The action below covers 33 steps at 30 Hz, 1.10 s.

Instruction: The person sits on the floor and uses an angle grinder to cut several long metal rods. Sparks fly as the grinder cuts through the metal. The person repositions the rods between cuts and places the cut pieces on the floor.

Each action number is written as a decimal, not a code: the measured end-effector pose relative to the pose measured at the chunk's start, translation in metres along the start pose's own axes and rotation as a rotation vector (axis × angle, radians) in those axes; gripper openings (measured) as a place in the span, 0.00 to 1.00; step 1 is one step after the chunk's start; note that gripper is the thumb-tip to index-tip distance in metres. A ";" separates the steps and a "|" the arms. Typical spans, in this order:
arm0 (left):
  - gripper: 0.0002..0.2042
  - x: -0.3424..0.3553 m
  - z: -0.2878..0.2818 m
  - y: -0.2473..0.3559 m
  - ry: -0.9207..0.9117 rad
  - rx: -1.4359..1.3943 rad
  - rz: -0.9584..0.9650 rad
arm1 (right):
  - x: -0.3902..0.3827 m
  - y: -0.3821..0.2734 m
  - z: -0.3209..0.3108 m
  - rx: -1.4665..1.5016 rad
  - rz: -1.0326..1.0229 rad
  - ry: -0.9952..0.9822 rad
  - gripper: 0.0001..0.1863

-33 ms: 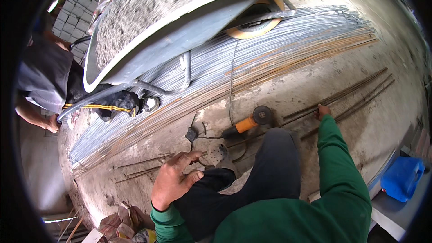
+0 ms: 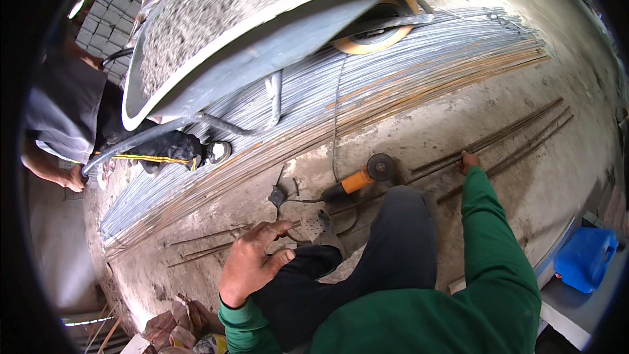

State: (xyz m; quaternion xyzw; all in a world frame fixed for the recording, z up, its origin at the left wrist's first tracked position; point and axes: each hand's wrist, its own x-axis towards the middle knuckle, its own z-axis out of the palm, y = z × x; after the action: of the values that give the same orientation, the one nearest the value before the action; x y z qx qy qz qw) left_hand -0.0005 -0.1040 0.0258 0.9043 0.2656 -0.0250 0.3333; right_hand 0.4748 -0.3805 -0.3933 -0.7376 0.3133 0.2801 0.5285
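Observation:
My right hand point(image 2: 468, 162) reaches out to the right, its fingers closed around a thin steel rod point(image 2: 429, 175) low over the concrete. More thin rods point(image 2: 517, 124) lie next to it. My left hand point(image 2: 255, 262) is held up before my bent leg, with thumb and index finger apart; its other fingers are partly hidden. Beyond it, rod lengths point(image 2: 203, 251) run along the floor. An orange and black angle grinder point(image 2: 357, 180) with a dark disc lies between my hands, beside my knee. My shoe point(image 2: 321, 229) stands left of the grinder.
A wheelbarrow point(image 2: 262, 59) heaped with grey mix point(image 2: 216, 13) stands over a wide bed of steel bars point(image 2: 314, 85). Another person point(image 2: 65, 111) grips its handles at the left. A power cord point(image 2: 337, 111) crosses the bars. A blue jerrycan point(image 2: 583, 259) sits at the right.
The wheelbarrow has shifted slightly to the right, away from the person at its handles. My two hands and the grinder stay nearly where they were.

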 end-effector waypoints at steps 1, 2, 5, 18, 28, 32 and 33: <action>0.22 0.001 0.000 -0.001 -0.002 0.015 -0.003 | 0.002 0.000 -0.001 -0.007 0.003 -0.003 0.18; 0.22 0.001 0.000 -0.002 -0.007 0.008 -0.003 | 0.003 0.001 -0.001 -0.011 0.000 -0.011 0.17; 0.22 0.006 -0.002 -0.004 -0.022 0.000 0.001 | 0.003 0.002 0.001 -0.019 -0.021 -0.013 0.17; 0.22 0.051 0.005 -0.004 -0.366 0.184 0.075 | 0.018 -0.003 -0.003 0.017 -0.049 -0.044 0.19; 0.28 0.226 0.144 -0.146 -0.490 0.505 0.063 | 0.014 -0.004 0.001 0.018 0.000 -0.076 0.19; 0.27 0.252 0.249 -0.173 -0.278 0.373 -0.008 | 0.012 -0.004 0.002 0.023 -0.017 -0.080 0.18; 0.25 0.250 0.271 -0.177 -0.239 0.350 -0.019 | 0.011 -0.003 0.003 0.021 -0.021 -0.084 0.18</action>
State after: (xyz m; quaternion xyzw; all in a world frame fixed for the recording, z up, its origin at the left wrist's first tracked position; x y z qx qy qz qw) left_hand 0.1612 -0.0423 -0.3444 0.9365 0.2242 -0.1811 0.2000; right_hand 0.4844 -0.3791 -0.4003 -0.7230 0.2858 0.3020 0.5517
